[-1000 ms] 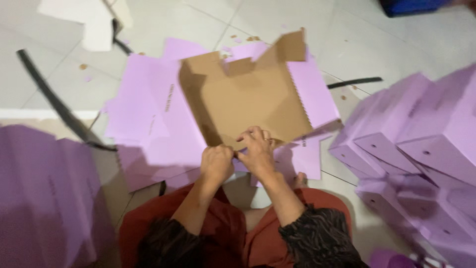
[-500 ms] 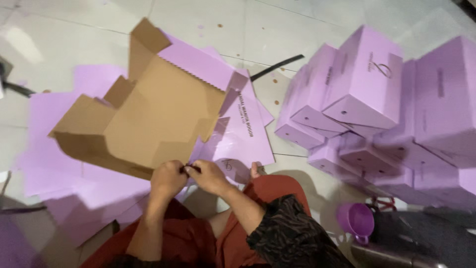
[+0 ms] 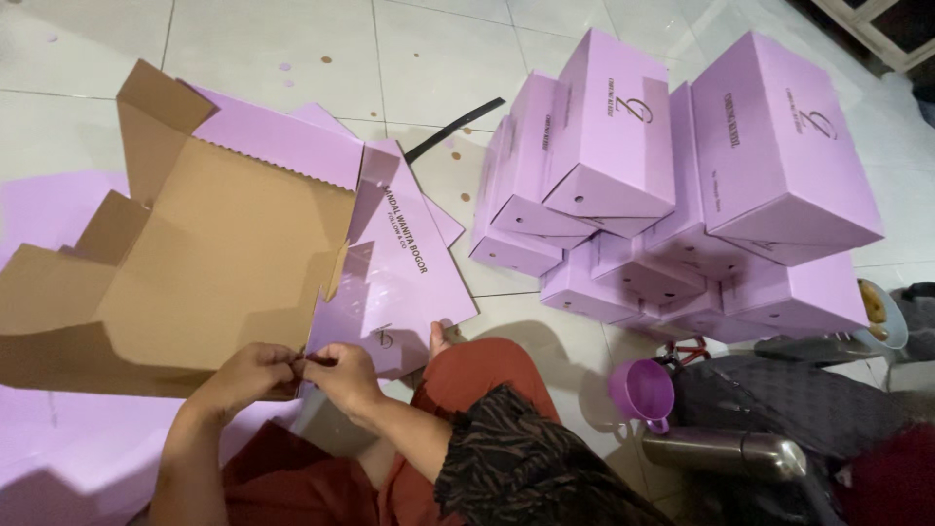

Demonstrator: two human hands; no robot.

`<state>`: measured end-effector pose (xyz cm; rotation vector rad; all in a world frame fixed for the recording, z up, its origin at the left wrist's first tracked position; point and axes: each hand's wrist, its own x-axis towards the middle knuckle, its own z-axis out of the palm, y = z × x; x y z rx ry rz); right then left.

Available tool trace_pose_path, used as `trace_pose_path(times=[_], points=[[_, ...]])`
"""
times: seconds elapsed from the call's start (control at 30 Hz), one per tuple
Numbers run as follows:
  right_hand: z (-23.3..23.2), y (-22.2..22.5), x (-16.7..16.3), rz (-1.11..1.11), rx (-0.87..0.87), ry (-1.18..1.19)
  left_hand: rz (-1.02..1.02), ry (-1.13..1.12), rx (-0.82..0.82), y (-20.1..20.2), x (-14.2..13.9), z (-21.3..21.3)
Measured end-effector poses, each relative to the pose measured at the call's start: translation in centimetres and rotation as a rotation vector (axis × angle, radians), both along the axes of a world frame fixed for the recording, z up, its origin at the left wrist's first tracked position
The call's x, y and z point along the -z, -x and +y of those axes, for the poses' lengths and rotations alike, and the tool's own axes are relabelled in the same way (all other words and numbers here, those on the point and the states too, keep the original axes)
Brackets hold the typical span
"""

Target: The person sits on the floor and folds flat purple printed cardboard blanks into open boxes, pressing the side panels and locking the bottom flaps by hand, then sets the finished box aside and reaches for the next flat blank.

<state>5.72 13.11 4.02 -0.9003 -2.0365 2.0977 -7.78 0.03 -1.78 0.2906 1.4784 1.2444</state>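
The fingers of the left hand (image 3: 248, 375) and right hand (image 3: 341, 375) are pinched together on the near edge of a half-folded cardboard box (image 3: 214, 263), beside stacked purple boxes (image 3: 672, 185).

Stacked purple boxes (image 3: 672, 185) on the right, purple cup (image 3: 641, 392) beside a steel flask (image 3: 726, 454), black strip (image 3: 454, 130) on tiles.

A flat box blank (image 3: 224, 263) is plain brown inside and lilac outside. Finished boxes (image 3: 672, 175) stacked beside it are the same lilac with dark lettering. The floor (image 3: 438, 58) is pale glossy tile. A cup (image 3: 643, 393) is purple, a flask (image 3: 726, 453) silver. Trousers (image 3: 467, 380) are rust-red; a sleeve (image 3: 516, 468) is dark with brown streaks.
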Motion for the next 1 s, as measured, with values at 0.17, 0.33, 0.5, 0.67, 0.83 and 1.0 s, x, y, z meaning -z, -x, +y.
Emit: trace_pose_path(times=[0.17, 0.33, 0.5, 0.67, 0.83, 1.0], points=[[-0.2, -0.3, -0.3, 0.009, 0.028, 0.101, 0.159, 0.016, 0.111, -0.2, -0.6, 0.0], [-0.1, -0.2, -0.3, -0.006, 0.089, 0.286, 0.259, 0.033, 0.130, -0.5, -1.5, -0.1], [0.4, -0.6, 0.5, -0.088, 0.070, 0.350, 0.278, 0.051, 0.103, -0.7, -0.9, -0.1], [0.2, -0.2, 2.6, -0.046, 0.110, 0.229, 0.207, -0.086, 0.077, -0.6, -0.2, 0.2], [1.5, -0.3, 6.1, -0.116, -0.003, 0.158, 0.402, -0.122, 0.138, -0.7, -0.3, 0.5], [2.8, 0.1, 8.6, -0.082, -0.037, 0.283, 0.360, -0.086, 0.024, -1.1, -0.9, 0.4]])
